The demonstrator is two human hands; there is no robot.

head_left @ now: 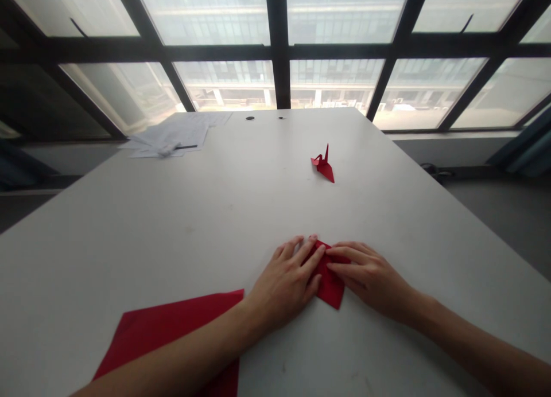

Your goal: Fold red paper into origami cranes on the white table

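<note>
A small folded piece of red paper (331, 289) lies on the white table (224, 213) near the front. My left hand (286, 282) lies flat on its left part, fingers stretched out and pressing down. From the right, my right hand (370, 275) presses its fingertips on the paper's upper right edge, fingers extended. A flat red paper sheet (172, 328) lies under my left forearm at the front left. Farther back stands a finished red paper crane (323, 164).
Loose white papers with a dark pen (172, 137) lie at the table's far left corner. Two small dark holes (250, 118) mark the far edge. Large windows with black frames (278, 47) rise behind the table.
</note>
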